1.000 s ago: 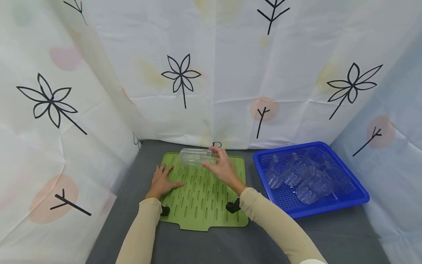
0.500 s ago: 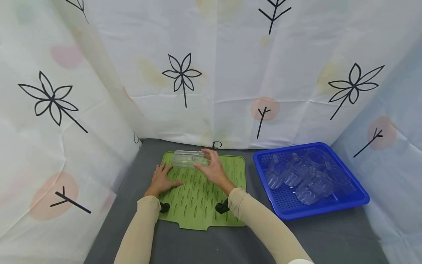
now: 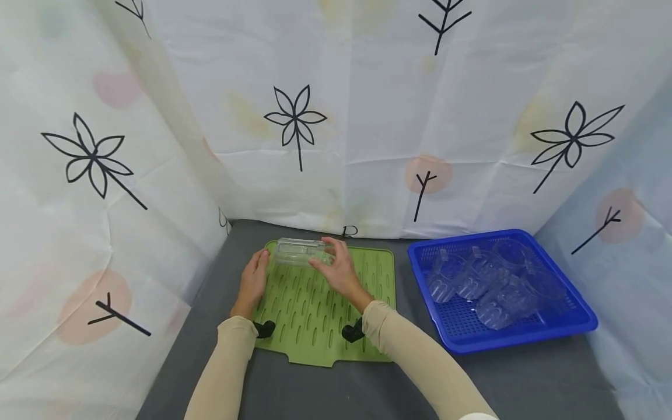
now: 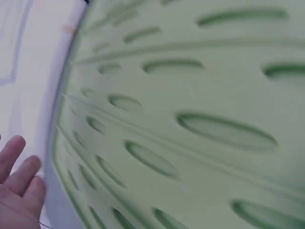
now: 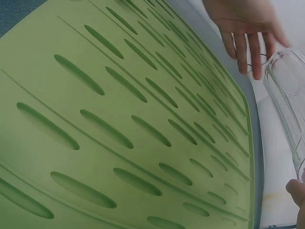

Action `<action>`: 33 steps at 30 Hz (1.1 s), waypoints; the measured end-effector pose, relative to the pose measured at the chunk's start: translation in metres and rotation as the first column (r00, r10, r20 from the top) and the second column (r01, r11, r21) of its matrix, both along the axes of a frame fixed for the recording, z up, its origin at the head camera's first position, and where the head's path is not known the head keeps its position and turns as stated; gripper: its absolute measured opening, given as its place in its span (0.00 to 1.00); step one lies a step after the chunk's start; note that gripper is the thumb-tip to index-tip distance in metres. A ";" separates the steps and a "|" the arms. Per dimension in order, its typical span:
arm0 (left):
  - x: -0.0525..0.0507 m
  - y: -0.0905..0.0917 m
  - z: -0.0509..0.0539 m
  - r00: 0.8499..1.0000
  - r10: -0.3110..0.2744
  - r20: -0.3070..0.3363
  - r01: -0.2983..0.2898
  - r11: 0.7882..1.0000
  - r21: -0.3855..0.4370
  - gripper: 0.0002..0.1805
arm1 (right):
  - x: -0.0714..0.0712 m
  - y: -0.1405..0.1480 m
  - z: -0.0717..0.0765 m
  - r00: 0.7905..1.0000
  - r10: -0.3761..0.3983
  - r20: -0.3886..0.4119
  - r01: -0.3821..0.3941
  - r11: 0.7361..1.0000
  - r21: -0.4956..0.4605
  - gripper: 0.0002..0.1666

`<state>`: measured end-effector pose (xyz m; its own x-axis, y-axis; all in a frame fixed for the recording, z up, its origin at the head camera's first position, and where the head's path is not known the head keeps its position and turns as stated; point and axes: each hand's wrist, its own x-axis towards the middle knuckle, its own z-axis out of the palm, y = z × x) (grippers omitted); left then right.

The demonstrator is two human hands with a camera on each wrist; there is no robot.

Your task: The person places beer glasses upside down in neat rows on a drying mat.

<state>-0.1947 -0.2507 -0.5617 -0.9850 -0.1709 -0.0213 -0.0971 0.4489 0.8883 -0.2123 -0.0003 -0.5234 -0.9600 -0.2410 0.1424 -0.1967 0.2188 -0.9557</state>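
Note:
A clear drinking glass (image 3: 299, 252) lies sideways above the far part of a green drying mat (image 3: 315, 315). My right hand (image 3: 340, 269) pinches its right end between thumb and fingers; in the right wrist view only the thumb (image 5: 296, 191) shows at the glass (image 5: 286, 95). My left hand (image 3: 253, 281) is at the mat's left edge, fingers straight and pointing away from me, close to the glass's left end. In the left wrist view those fingers (image 4: 24, 174) hold nothing. Whether they touch the glass I cannot tell.
On the right of the grey table (image 3: 294, 391) a blue basket (image 3: 525, 338) holds several clear mugs (image 3: 469, 274) with handles, tumbled together. Patterned white cloth (image 3: 367, 116) hangs behind and at both sides.
The glass has moved left with my right hand. My left hand has lifted from lying spread on the mat and turned on edge beside the glass's left end.

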 end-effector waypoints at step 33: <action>-0.009 0.038 0.030 1.000 0.027 -0.011 -0.017 0.841 0.541 0.39 | 0.010 -0.003 0.004 0.990 0.132 0.056 -0.135 0.990 0.044 0.46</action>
